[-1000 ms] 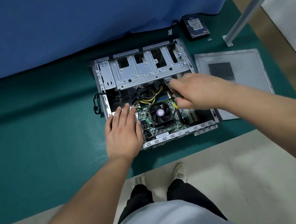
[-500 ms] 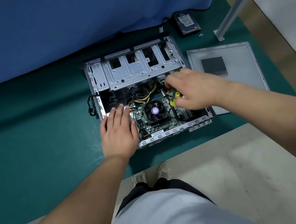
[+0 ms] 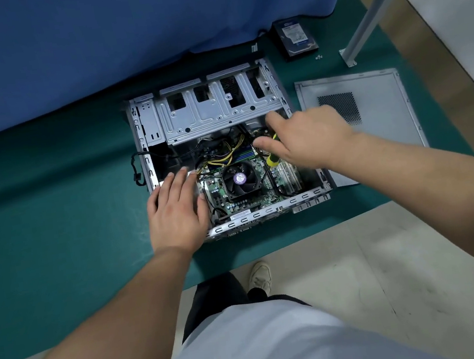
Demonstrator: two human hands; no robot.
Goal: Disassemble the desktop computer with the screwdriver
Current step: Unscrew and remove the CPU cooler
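Note:
An open desktop computer case (image 3: 206, 114) lies on its side on the green mat, its motherboard and black CPU fan (image 3: 240, 180) exposed. My left hand (image 3: 173, 208) rests flat with straight fingers on the case's near left corner. My right hand (image 3: 306, 140) reaches into the case's right side and holds a screwdriver (image 3: 272, 159) with a yellow and black handle, forefinger and thumb stretched forward. The tip of the screwdriver is hidden under the hand.
The removed side panel (image 3: 372, 119) lies right of the case. A hard drive (image 3: 295, 37) and small screws (image 3: 318, 57) lie at the back right by a metal post (image 3: 370, 11). A blue curtain (image 3: 91, 42) hangs behind. My shoes stand at the mat's near edge.
My right hand has loosened its curl around the screwdriver and stretched forefinger and thumb forward over the board. The left hand stays on the case corner. The camera has shifted slightly.

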